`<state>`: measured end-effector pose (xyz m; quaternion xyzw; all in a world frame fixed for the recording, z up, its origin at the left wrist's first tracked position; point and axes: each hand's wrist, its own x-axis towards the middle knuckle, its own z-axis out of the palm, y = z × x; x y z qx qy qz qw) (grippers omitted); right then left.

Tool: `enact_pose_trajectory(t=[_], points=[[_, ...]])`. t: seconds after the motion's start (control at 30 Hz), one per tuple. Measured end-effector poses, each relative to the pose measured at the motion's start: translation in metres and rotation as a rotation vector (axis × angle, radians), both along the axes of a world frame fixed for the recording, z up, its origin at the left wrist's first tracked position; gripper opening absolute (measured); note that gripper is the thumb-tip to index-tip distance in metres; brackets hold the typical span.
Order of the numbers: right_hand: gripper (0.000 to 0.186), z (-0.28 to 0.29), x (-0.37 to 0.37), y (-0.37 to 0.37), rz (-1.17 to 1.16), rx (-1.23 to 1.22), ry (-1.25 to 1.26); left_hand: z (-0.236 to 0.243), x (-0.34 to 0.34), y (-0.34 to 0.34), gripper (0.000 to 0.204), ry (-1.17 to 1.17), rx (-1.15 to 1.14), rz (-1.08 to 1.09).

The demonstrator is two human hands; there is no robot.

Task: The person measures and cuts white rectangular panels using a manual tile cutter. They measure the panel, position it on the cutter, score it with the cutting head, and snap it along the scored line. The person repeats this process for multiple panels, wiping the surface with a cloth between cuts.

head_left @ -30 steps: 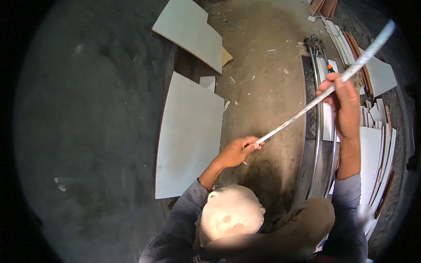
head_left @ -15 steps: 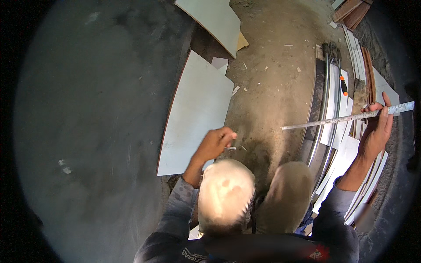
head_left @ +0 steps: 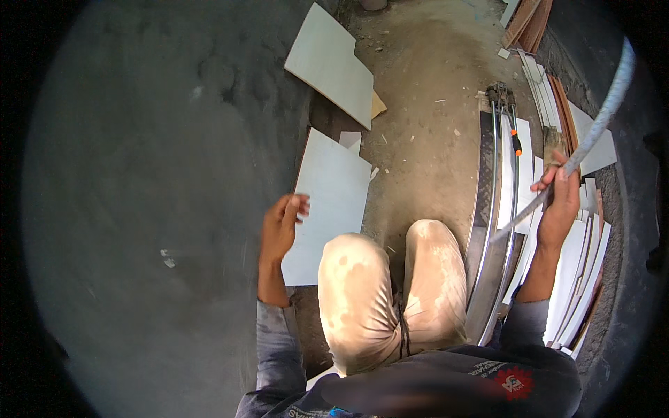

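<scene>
My right hand [head_left: 561, 209] is closed around a long, narrow, pale grey strip [head_left: 603, 129], speckled along its length. One end of the strip points up to the far right; the other, blurred end slants down over the metal rails of a tile cutter [head_left: 496, 209]. My left hand [head_left: 281, 224] hangs at the left edge of a large white tile [head_left: 333, 188] with a cut corner. Its fingers are half bent and slightly apart, with nothing seen in them.
A black-and-orange handle [head_left: 516, 142] sits on the cutter's rails. White cut strips [head_left: 575, 279] and brown strips [head_left: 561, 104] lie along the right. Another large tile [head_left: 334, 66] leans farther off at the left. A dark grey surface [head_left: 153, 174] fills the left side. Small chips litter the dusty floor [head_left: 418, 139].
My right hand has swung the strip from nearly level to steeply slanted, its far end rising. My left hand has moved left, from near my knee to the tile's left edge. The view has shifted.
</scene>
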<state>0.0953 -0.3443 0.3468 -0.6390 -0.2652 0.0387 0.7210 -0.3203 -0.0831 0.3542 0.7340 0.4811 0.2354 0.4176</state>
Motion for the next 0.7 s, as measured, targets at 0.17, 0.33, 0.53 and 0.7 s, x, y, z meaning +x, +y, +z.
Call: enact_pose_trajectory(t=[0.17,0.33,0.53,0.7], points=[[0.036,-0.026,-0.020,-0.008,0.008,-0.194,0.156,0.008,0.063,0.091,0.055,-0.155,0.148,-0.055],[0.037,-0.051,-0.034,-0.009,0.058,-0.329,0.256,-0.026,0.164,0.235,0.069,-0.067,0.231,0.188],[0.041,-0.072,-0.056,-0.001,0.123,-0.440,0.303,-0.066,0.226,0.318,0.081,-0.109,0.133,0.520],[0.034,-0.087,-0.065,0.014,0.167,-0.501,0.307,-0.074,0.213,0.240,0.050,-0.344,0.106,0.283]])
